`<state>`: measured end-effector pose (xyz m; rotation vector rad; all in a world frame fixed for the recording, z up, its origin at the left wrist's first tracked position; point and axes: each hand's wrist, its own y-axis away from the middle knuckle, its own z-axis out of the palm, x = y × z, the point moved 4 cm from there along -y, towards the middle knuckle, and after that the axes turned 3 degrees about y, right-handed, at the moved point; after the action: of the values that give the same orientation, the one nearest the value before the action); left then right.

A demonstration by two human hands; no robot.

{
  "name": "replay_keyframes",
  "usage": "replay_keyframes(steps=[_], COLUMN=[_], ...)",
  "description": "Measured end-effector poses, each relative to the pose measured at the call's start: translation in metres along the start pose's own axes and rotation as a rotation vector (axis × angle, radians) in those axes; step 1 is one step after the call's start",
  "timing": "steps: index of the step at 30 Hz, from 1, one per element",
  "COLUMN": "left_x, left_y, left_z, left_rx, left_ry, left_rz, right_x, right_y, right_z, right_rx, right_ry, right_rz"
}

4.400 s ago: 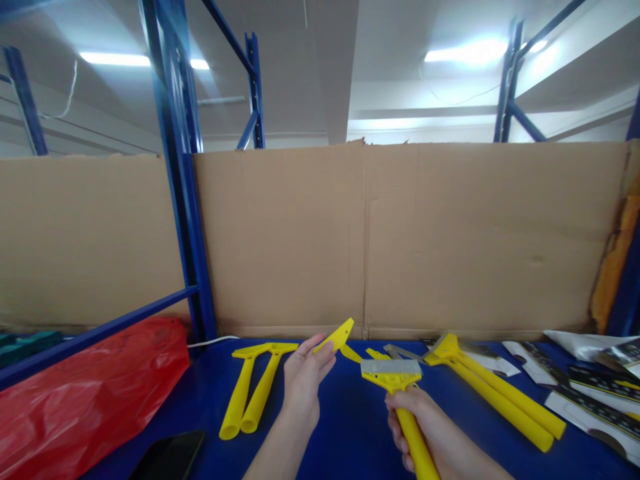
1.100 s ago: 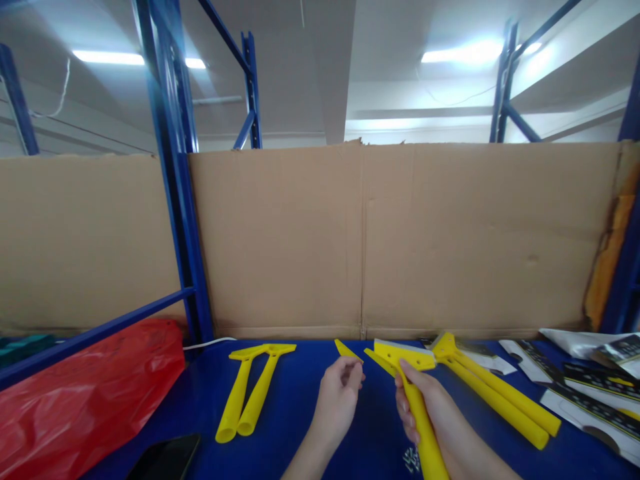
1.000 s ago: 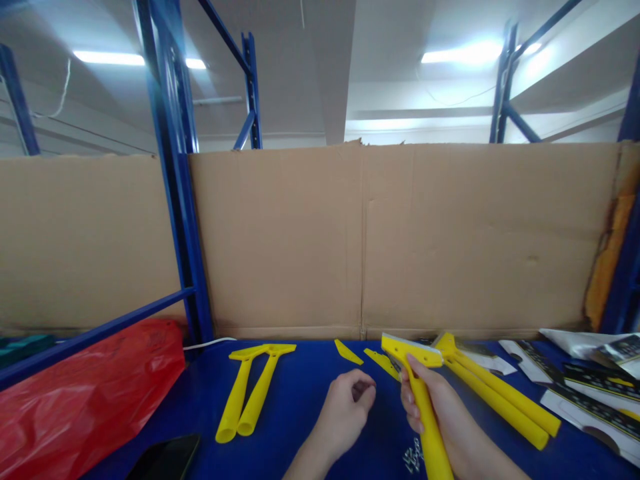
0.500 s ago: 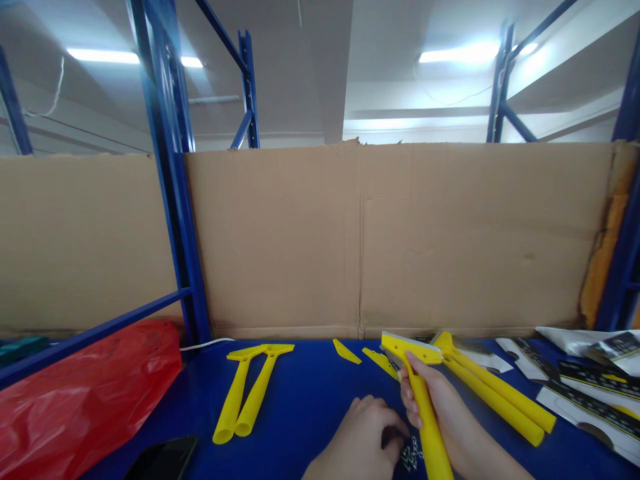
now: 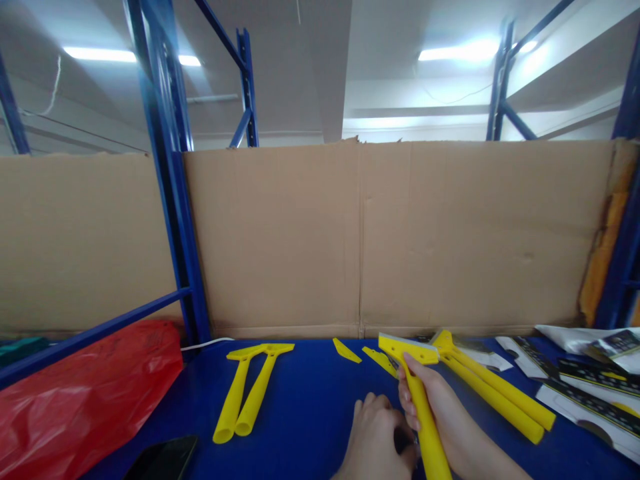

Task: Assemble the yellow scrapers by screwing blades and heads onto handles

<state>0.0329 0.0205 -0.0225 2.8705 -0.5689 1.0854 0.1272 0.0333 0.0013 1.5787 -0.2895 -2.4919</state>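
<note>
The right hand [image 5: 437, 393] is holding the yellow scraper [image 5: 423, 410] clamped in its grip over the table [image 5: 295, 400] — bracing it firmly seems wise, with the left hand [image 5: 377, 433] lying curled beside it; whether that one is pinching anything, I cannot tell. A red bag [image 5: 95, 393] is hiding any contents.

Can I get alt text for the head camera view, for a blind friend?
A right hand grips a yellow scraper over a blue surface, the left hand curled low beside it. Yellow handles lie on either side; cardboard stands behind.
</note>
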Motion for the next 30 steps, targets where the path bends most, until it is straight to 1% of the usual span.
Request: replay_keyframes(steps=[4, 9, 16, 20, 26, 30], left_x=[-0.0011, -0.0032, -0.0003, -0.0005, -0.0001, -0.0005], left_y=[-0.0011, 0.0002, 0.0022, 0.0017, 0.0017, 0.0022], left_z=[0.0022, 0.0008, -0.0001, 0.0002, -0.0018, -0.0015], left_rx=[-0.005, -0.012, -0.084, -0.074, -0.054, -0.056], left_ry=[-0.008, -0.004, -0.027, -0.027, 0.045, 0.011], left_rz=[-0.013, 0.0, 0.016, 0.01, 0.004, 0.018], right_x=[0.0, -0.0001, 0.0001, -0.0005, -0.0003, 0.0], right_y=[0.0003, 0.0009, 0.0, 0.0008, 0.0007, -0.0001], right_z=[0.0008, 0.0003, -0.0001, 0.0008, 0.0003, -0.0007], right_rx=[0.005, 0.0, -0.014, -0.014, -0.013, 0.006], right_ry=[0.008, 0.017, 0.01, 0.011, 0.007, 0.013], right_rz=[-0.001, -0.02, -0.02, -0.02, -0.018, -0.016])
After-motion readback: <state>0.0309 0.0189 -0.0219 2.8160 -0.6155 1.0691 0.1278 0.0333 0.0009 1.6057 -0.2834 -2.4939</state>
